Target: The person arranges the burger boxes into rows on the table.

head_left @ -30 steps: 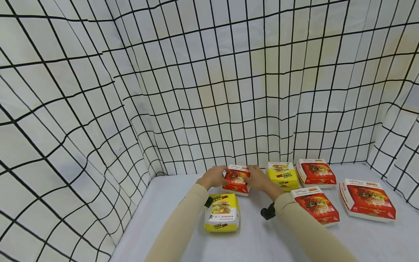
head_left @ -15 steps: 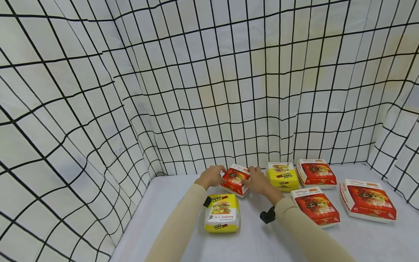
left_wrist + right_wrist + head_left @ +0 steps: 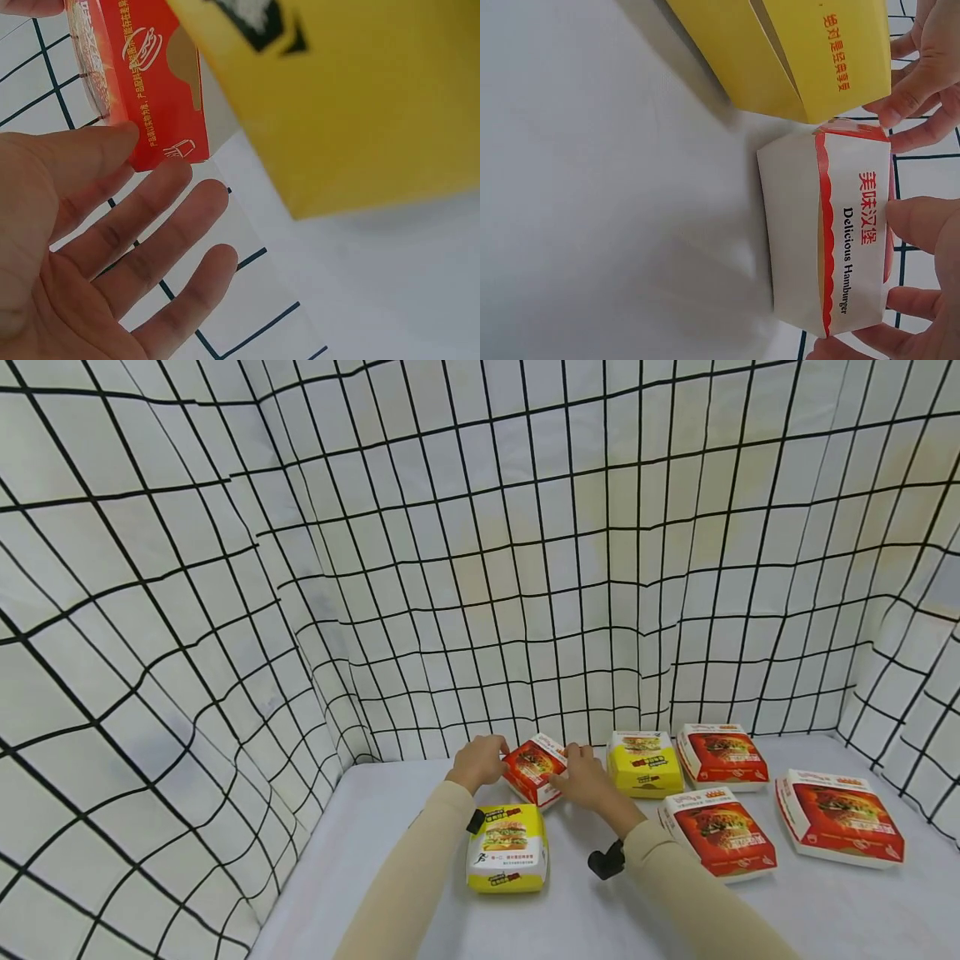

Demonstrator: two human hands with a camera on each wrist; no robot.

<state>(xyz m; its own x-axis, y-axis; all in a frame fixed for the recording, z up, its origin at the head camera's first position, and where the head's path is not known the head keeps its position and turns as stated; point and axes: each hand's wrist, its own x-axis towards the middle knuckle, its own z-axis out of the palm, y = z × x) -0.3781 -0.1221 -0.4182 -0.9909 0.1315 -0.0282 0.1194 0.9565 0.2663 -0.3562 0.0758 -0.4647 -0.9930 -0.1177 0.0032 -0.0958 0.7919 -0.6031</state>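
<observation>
A red-and-white hamburger box sits turned at an angle near the back of the table, between both hands. At its left corner, my left hand pinches it with thumb and index finger; the other fingers spread loosely in the left wrist view. My right hand grips the opposite side, thumb on the upper edge, fingers around the end. White side panel of this hamburger box faces the right wrist camera. Just in front stands a yellow-and-white burger box, its near corner close to the red one.
Right of my right hand stands another yellow burger box. Three more red burger boxes lie beyond it: one at the back, one nearer, one far right. White cloth walls with black grid lines enclose the white table.
The red hamburger box has turned clockwise in the head view, from nearly square to diagonal. My left hand shifted slightly left, my right hand slightly nearer. The other boxes stay put.
</observation>
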